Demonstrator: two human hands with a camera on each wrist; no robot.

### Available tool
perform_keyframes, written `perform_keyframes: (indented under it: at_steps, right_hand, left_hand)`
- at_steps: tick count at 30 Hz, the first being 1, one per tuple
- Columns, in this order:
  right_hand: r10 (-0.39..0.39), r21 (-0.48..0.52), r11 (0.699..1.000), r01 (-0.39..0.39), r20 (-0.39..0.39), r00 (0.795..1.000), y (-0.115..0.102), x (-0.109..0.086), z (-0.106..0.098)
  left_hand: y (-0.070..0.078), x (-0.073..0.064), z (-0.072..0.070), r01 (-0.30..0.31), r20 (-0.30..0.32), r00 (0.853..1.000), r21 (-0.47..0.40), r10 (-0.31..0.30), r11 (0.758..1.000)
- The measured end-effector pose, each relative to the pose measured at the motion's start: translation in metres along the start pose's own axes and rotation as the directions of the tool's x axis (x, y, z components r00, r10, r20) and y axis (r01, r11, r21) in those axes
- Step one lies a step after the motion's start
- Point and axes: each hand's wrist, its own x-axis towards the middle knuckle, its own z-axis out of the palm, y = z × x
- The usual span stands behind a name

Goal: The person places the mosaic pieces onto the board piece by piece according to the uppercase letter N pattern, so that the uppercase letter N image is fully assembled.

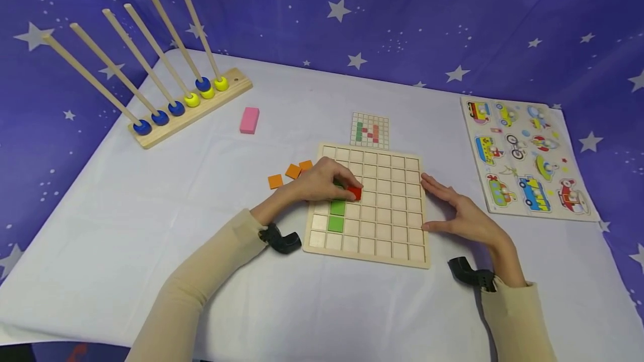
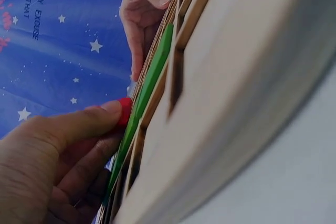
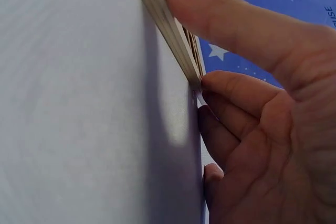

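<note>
A wooden grid board (image 1: 367, 261) lies on the table in front of me. My left hand (image 1: 322, 180) pinches a red tile (image 1: 355, 193) between thumb and fingers over one of its cells; the left wrist view shows the red tile (image 2: 125, 110) at the fingertips. Green tiles (image 1: 336, 224) sit in a column of cells just left of it, partly covered by the hand. My right hand (image 1: 460, 217) touches the board's right edge with thumb and fingers extended. In the right wrist view its thumb and fingertips rest along the board's side (image 3: 176, 40).
Loose orange tiles (image 1: 275, 181) lie left of the board, some partly behind the hand. A small pattern card (image 1: 369, 130) is at its far edge. A pink block (image 1: 249, 120), a wooden peg stand (image 1: 188, 116) with beads and a picture puzzle (image 1: 528, 161) stand farther out.
</note>
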Motion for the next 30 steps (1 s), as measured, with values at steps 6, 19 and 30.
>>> perform_keyframes:
  at_steps: [6,19,30]
  right_hand:
    - [0.012,0.006,1.000,-0.012,0.012,1.000,-0.001,0.000,-0.001]
    - [0.062,0.022,0.998,-0.063,0.030,0.998,-0.004,0.003,-0.001]
    - [0.077,0.021,0.997,-0.077,0.027,0.997,-0.006,0.003,-0.001]
  left_hand:
    - [0.000,0.001,0.002,-0.034,-0.013,0.999,0.059,0.034,0.998]
    - [0.002,0.000,0.003,-0.130,0.006,0.991,0.225,0.132,0.965]
    - [0.011,0.003,0.001,-0.022,0.013,1.000,0.258,0.019,0.966]
